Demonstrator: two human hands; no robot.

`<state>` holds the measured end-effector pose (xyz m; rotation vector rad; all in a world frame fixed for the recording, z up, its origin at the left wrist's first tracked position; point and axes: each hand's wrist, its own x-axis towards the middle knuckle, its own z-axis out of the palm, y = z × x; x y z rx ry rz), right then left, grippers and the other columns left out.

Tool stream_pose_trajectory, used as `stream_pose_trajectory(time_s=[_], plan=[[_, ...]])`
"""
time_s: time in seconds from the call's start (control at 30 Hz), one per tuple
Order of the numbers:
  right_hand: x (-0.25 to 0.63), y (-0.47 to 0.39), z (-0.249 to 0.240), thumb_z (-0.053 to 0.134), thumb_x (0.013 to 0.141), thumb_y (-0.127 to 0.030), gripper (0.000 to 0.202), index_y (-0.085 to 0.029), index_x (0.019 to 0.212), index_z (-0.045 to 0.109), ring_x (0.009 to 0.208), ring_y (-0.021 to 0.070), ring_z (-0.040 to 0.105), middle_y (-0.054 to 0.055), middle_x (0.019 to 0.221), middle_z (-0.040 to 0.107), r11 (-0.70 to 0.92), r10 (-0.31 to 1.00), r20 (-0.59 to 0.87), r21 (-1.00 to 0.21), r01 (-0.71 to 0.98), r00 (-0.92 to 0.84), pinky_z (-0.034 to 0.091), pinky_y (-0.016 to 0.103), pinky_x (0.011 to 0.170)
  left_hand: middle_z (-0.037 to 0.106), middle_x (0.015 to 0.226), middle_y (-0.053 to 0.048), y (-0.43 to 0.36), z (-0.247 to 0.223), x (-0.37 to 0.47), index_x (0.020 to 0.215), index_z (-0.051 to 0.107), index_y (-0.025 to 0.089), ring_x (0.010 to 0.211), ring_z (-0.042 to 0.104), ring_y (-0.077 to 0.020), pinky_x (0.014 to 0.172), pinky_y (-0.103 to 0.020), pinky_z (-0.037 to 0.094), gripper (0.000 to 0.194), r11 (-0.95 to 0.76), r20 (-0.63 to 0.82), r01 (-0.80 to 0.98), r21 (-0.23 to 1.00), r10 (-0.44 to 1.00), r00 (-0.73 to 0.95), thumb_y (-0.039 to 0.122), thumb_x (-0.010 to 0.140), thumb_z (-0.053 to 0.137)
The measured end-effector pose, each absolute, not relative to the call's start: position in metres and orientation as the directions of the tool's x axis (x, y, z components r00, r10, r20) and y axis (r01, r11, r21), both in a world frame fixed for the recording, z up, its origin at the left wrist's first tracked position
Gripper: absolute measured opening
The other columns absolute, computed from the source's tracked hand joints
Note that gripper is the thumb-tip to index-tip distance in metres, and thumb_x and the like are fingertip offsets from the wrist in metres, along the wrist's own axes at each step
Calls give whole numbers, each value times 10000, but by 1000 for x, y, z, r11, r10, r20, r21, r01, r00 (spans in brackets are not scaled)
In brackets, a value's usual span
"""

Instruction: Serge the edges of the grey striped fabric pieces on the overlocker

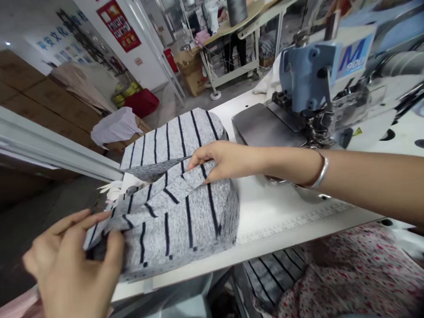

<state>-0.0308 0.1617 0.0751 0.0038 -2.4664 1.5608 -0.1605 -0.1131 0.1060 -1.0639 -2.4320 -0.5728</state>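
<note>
While the left hand (70, 259) at eight o'clock and right hand (226, 159) pinch striped fabric (160, 195), the left is blurred.

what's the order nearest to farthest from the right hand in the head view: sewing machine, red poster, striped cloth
1. Striped cloth: pinched in the right hand.
2. Sewing machine: beyond the hand, to the right.
3. Red poster: far in the background, upper left.

Cloth stacks (178, 226) on table (267, 213), sewing machine (308, 77) right
</note>
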Motion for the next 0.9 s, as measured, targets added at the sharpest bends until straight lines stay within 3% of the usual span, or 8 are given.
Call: stream_pose_trajectory(time_s=[0.07, 0.2, 0.3, 0.43, 0.57, 0.7, 0.77, 0.9], plan=[[-30, 160, 74, 743, 725, -46, 312, -123, 1019, 675, 1021, 178, 640, 53, 1070, 711, 459, 130, 227, -877, -144, -965, 485, 283, 911, 589, 1220, -43, -101, 110, -129, 1090, 649, 274, 1217, 507, -255, 1100, -441, 330, 269, 410, 460, 898, 160, 774, -435, 412, 901, 517], [-26, 161, 74, 673, 709, 23, 339, -119, 1017, 689, 942, 161, 638, 21, 987, 712, 627, 145, 330, -760, -171, -933, 466, 267, 845, 614, 1034, 27, -94, 105, -90, 1042, 606, 315, 1001, 579, -127, 840, -224, 445, 212, 304, 97, 876, 375, 926, -364, 349, 983, 405], [-23, 164, 74, 651, 758, -63, 252, -134, 994, 703, 873, 187, 621, 26, 914, 687, 789, 237, 397, -611, -63, -887, 434, 284, 730, 577, 954, 31, -102, 96, -83, 953, 599, 292, 893, 575, -112, 784, -204, 429, 88, 344, 142, 840, 419, 889, -435, 344, 938, 530], [-26, 170, 73, 626, 859, -189, 186, -140, 1034, 663, 887, 218, 591, 44, 907, 651, 834, 366, 437, -546, 81, -821, 403, 310, 714, 575, 1046, 27, -102, 95, -77, 959, 646, 306, 1002, 561, -124, 884, -231, 398, 77, 365, 272, 824, 433, 818, -506, 316, 913, 585], [-34, 178, 70, 584, 887, -154, 202, -139, 1086, 616, 981, 227, 564, 52, 948, 629, 783, 456, 410, -607, 137, -790, 405, 319, 830, 605, 1114, 30, -89, 93, -72, 1038, 678, 329, 1102, 556, -136, 945, -248, 401, 166, 301, 273, 818, 490, 838, -473, 304, 937, 549], [-26, 177, 80, 563, 908, -157, 153, -149, 1054, 607, 950, 164, 574, 17, 1001, 631, 674, 503, 464, -738, -5, -729, 401, 277, 856, 601, 1129, 25, -90, 83, -68, 1116, 674, 355, 1109, 547, -132, 972, -254, 397, 228, 265, 274, 829, 492, 857, -437, 291, 942, 542], [-11, 167, 91, 508, 933, -131, 154, -139, 1045, 613, 950, 134, 574, -6, 1026, 634, 679, 395, 520, -721, -141, -758, 393, 264, 850, 595, 1192, 21, -94, 78, -66, 1187, 644, 366, 1154, 528, -143, 981, -265, 397, 276, 274, 290, 845, 459, 853, -434, 293, 941, 544], [25, 135, 103, 506, 950, -108, 171, -111, 1012, 666, 932, 140, 587, 21, 971, 673, 729, -131, 483, -544, -414, -866, 405, 263, 869, 599, 1221, -3, -99, 72, -66, 1140, 623, 307, 1170, 545, -172, 1001, -311, 416, 234, 262, 331, 823, 504, 821, -465, 289, 909, 587]])
